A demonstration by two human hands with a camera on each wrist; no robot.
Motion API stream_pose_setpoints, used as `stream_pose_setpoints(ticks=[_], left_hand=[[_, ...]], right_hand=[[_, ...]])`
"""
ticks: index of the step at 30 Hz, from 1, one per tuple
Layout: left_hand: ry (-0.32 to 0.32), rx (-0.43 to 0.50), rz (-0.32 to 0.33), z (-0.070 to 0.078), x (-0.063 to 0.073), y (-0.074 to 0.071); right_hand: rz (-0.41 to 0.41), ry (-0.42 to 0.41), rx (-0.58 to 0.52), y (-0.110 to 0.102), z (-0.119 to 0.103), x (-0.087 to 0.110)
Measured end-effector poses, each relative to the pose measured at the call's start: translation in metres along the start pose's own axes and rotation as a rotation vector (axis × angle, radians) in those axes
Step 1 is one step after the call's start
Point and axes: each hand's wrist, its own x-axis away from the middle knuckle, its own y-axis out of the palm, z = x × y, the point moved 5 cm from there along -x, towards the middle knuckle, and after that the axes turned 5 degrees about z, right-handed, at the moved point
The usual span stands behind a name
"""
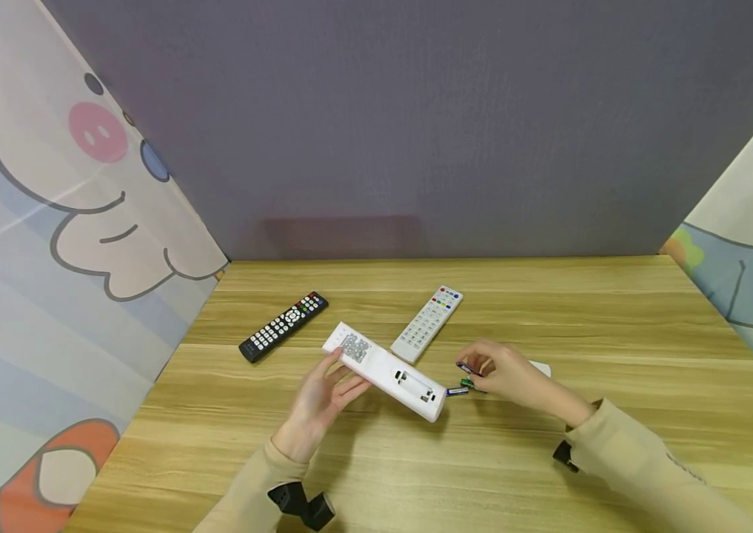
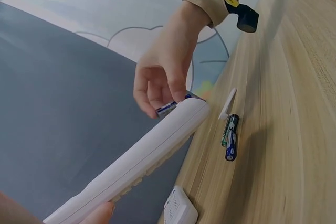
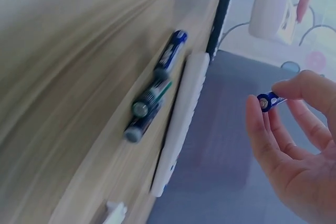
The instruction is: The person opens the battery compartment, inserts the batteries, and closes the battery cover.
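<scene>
My left hand (image 1: 319, 403) grips a white remote control (image 1: 376, 368) with its back turned up. The remote's uncovered battery compartment (image 1: 415, 386) shows metal contacts at its ends. To the right of that remote, my right hand (image 1: 509, 376) pinches a blue battery (image 3: 270, 101) between thumb and fingers, above the table. In the left wrist view, the held battery (image 2: 170, 107) appears beside the remote's end; whether they touch, I cannot tell. Below the right hand, a blue battery (image 3: 171, 53), a green battery (image 3: 152, 97) and a dark battery (image 3: 143, 124) lie close together.
A second white remote (image 1: 426, 324) lies button side up behind the held one. Further left is a black remote (image 1: 284, 326). A small white piece (image 1: 540, 368) lies on the wooden table (image 1: 616, 318), partly behind the right hand. A grey panel (image 1: 376, 133) rises at the back.
</scene>
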Motion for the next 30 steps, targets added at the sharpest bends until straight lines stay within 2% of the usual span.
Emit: stream_pose_setpoints(ticks=[4,10,18,25,30], left_hand=[[-0.002,0.001,-0.006,-0.001,0.000,0.002],[-0.015,0.002,-0.027,-0.003,0.001,0.006],[-0.017,0.011,-0.043,-0.005,0.002,0.012],[-0.017,0.044,-0.039,-0.006,0.002,0.014],[-0.030,0.058,-0.043,-0.008,0.003,0.015]], right_hand=[[0.000,0.004,-0.038,0.002,-0.006,0.001],[0.004,0.017,-0.031,0.004,-0.017,0.003],[0.072,0.029,-0.033,0.004,-0.027,0.005],[0.178,-0.054,-0.069,0.007,-0.035,0.007],[0.231,-0.120,-0.026,0.009,-0.040,0.007]])
